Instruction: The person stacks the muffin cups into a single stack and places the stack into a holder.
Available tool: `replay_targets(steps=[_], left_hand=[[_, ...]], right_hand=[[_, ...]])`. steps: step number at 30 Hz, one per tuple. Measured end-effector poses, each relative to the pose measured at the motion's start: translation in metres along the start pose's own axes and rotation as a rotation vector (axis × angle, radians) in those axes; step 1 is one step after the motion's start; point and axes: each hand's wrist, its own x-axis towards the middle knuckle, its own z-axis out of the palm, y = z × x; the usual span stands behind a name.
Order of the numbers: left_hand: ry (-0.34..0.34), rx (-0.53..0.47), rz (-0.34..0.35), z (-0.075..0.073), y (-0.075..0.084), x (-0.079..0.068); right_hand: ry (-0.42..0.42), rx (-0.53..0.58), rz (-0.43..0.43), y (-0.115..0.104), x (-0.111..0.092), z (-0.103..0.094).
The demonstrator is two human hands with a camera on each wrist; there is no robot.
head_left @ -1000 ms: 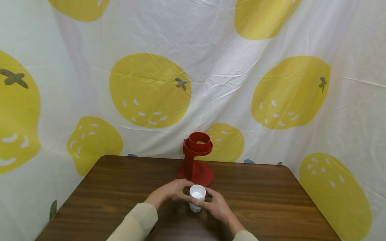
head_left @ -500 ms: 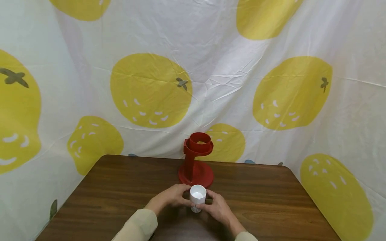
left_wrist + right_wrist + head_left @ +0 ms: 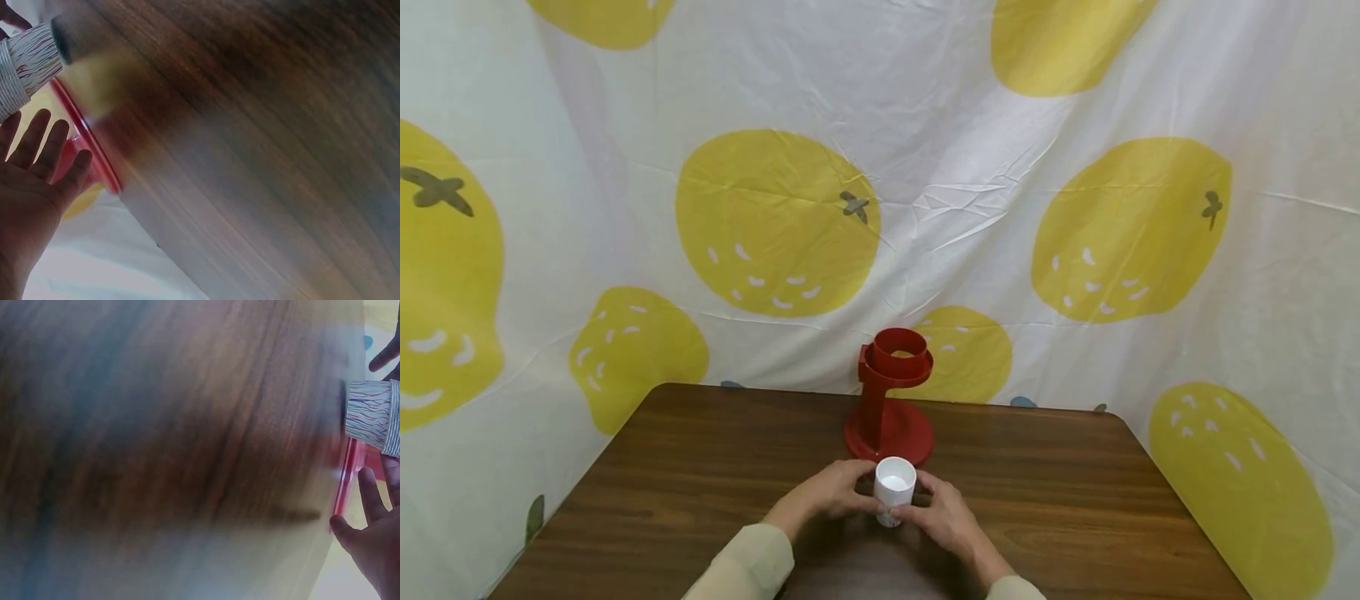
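Observation:
A stack of white paper cups (image 3: 893, 500) stands upright between my hands, its open mouth facing up. Several nested rims and thin coloured wavy lines show on the cups (image 3: 369, 415) in the right wrist view. From the left, my left hand (image 3: 835, 492) holds the stack near the rim between thumb and index finger. My right hand (image 3: 946, 515) grips it from the other side in the same way, thumb in front. The remaining fingers of the left hand (image 3: 28, 181) are spread below the rims in the left wrist view. The stack's base is close over the tabletop.
Just behind the cups stands a red stand (image 3: 872, 408) with a round base, a column and a ring-shaped holder on top. The brown wooden table (image 3: 722, 450) reaches a lemon-print curtain (image 3: 940, 250) at the back and sides.
The left hand's index finger has come down slightly along the cups. The cups and the right hand have stayed almost in place, while the head view has shifted a little.

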Motion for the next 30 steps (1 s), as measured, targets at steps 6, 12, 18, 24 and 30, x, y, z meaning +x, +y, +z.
replay_targets(steps=[6, 12, 18, 24, 30], left_hand=[[0.017, -0.021, 0.014, -0.006, 0.002, 0.001], [0.021, -0.026, -0.023, -0.013, 0.005, 0.003], [0.028, -0.089, -0.051, -0.022, 0.01, 0.005], [0.048, -0.137, -0.075, -0.035, 0.017, 0.009], [0.081, -0.141, -0.07, -0.049, 0.024, 0.012]], right_hand=[[0.024, 0.026, -0.009, -0.005, 0.003, -0.002], [0.029, 0.034, -0.019, -0.013, 0.005, -0.009], [0.041, 0.016, -0.027, -0.022, 0.009, -0.016], [0.028, 0.047, -0.035, -0.038, 0.014, -0.028], [0.005, 0.038, -0.02, -0.052, 0.021, -0.041]])
